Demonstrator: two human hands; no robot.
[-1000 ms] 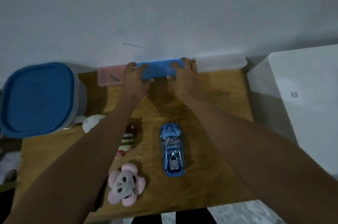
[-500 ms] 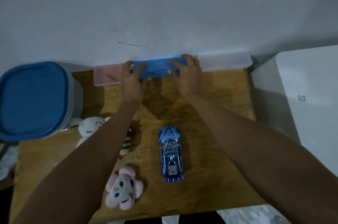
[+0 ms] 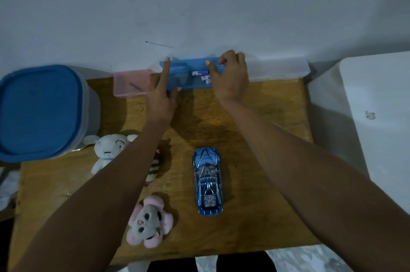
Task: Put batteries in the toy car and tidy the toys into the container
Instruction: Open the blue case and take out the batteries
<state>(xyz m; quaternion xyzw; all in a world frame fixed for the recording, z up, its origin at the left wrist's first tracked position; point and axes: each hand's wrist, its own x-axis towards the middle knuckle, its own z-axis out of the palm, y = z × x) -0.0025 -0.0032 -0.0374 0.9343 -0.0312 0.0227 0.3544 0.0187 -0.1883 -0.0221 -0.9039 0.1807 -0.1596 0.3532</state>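
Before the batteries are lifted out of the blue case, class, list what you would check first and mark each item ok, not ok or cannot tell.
1. Blue case open, batteries showing: ok.
2. Left hand steadies the case, fingers straight along its left end: ok.
3. Right hand at the batteries, fingers curled at the case's far edge: ok; whether it grips a battery: cannot tell.
4. Toy car within reach on the table: ok.
5. Car's battery hatch open: cannot tell, the car sits roof up.
6. Container ready for toys: not ok, its blue lid is on.
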